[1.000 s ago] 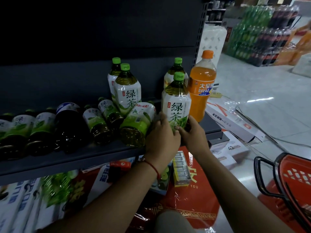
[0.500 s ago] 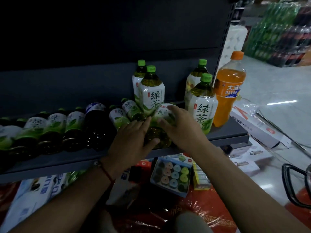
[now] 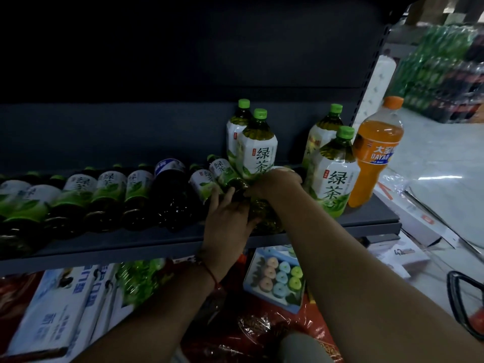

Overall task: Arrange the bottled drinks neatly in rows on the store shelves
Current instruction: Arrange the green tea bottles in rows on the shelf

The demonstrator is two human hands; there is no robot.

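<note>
Both hands are on one lying green tea bottle [image 3: 264, 213] at the front edge of the shelf [image 3: 157, 244]: left hand [image 3: 227, 218] wraps its base end, right hand [image 3: 272, 183] curls over the label end. Looks like the stand-it-up step. Its long axis runs front to back, cap end seemingly toward the back wall, so next it needs tipping upright into the gap between the standing green teas [image 3: 258, 150], with the orange soda [image 3: 377, 150] off right.

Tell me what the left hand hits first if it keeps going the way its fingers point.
Likely the lying green tea bottle just ahead of the left hand; depth is unclear, and its fingers may already touch it.
</note>
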